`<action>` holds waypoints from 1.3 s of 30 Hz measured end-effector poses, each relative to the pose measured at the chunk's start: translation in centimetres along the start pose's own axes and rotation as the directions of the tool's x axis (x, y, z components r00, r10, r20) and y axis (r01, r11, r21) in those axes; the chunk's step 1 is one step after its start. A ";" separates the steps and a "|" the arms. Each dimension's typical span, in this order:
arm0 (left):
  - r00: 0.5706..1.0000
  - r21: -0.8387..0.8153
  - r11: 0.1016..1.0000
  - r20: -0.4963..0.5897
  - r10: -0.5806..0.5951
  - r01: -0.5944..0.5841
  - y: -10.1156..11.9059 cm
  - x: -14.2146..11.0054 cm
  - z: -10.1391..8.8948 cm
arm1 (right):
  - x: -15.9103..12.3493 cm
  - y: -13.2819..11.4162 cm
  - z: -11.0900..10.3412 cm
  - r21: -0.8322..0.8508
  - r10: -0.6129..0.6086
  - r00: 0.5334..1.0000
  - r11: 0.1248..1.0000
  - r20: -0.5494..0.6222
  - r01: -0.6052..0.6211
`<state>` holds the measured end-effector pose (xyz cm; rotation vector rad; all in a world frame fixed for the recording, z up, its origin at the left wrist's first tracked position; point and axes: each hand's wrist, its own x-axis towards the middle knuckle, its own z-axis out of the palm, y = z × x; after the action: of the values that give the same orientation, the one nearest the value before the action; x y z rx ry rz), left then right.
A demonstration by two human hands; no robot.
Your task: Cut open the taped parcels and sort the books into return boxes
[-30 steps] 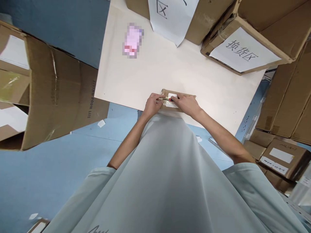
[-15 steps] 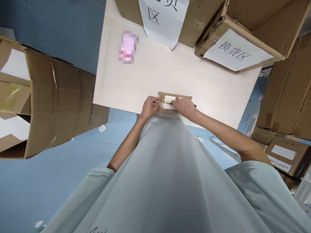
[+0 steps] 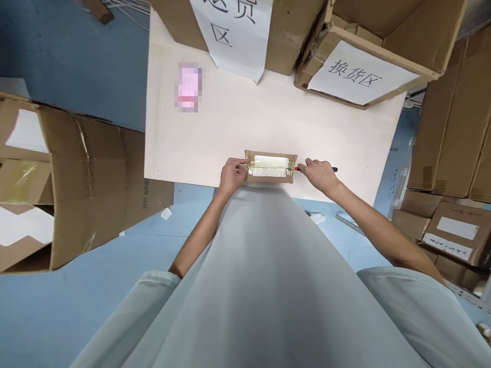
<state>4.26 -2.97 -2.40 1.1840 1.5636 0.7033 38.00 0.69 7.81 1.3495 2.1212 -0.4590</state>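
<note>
A small flat cardboard box (image 3: 268, 180) lies on the pale table (image 3: 238, 112) close to my body. White labels and shiny clear tape cover its top, and a thin line runs lengthwise between the labels. My left hand (image 3: 232, 175) grips the box's left end, fingers on top of the edge. At the opposite end, my right hand (image 3: 319, 175) is closed around a slim box cutter (image 3: 335, 169). Its dark end sticks out behind the hand, and its red front is at the box's right edge.
A pink pixelated item (image 3: 189, 87) lies at the table's far left. Two large cartons stand at the back, one with a hanging paper sign (image 3: 233, 41), the other an open box (image 3: 358, 76). A big open carton (image 3: 92, 179) is left of the table; stacked cartons (image 3: 441, 122) stand right.
My right hand has moved right with the box cutter, from over the box to just past its right end. My left hand stays at the left end. The view has shifted slightly.
</note>
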 end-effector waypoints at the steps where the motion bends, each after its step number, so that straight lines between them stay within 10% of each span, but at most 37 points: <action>1: 1.000 -0.004 1.000 0.004 -0.002 0.002 0.0 0.1 -0.1 | 0.1 0.4 0.7 0.027 0.002 1.000 1.000 -0.011 -0.001; 13: 0.999 -0.026 0.999 -0.003 -0.033 0.032 -1.3 0.4 -2.6 | 1.9 -3.1 9.4 0.738 0.266 0.944 0.674 -0.196 -0.037; 20: 0.975 0.049 0.986 -0.165 -0.151 0.161 -4.6 0.5 -7.6 | 2.0 -5.7 9.6 0.871 0.415 0.881 0.490 -0.226 -0.007; 27: 0.963 0.012 0.993 -0.248 -0.110 0.117 -4.1 -1.7 -8.6 | 3.2 -10.4 6.2 0.954 0.318 0.911 0.228 -0.263 0.196; 32: 0.987 -0.134 0.990 -0.147 -0.061 0.042 -3.3 -3.0 -7.3 | 3.8 -12.1 3.8 0.940 0.185 0.925 0.137 -0.333 0.312; 39: 0.994 -0.241 0.970 -0.107 0.001 -0.027 -3.6 -2.3 -0.6 | 3.1 -8.2 3.2 0.903 0.296 0.869 0.293 -0.397 0.313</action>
<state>2.44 -6.34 -4.52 0.9906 1.5078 0.9522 30.48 -2.50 3.21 2.3150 2.2513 -1.8458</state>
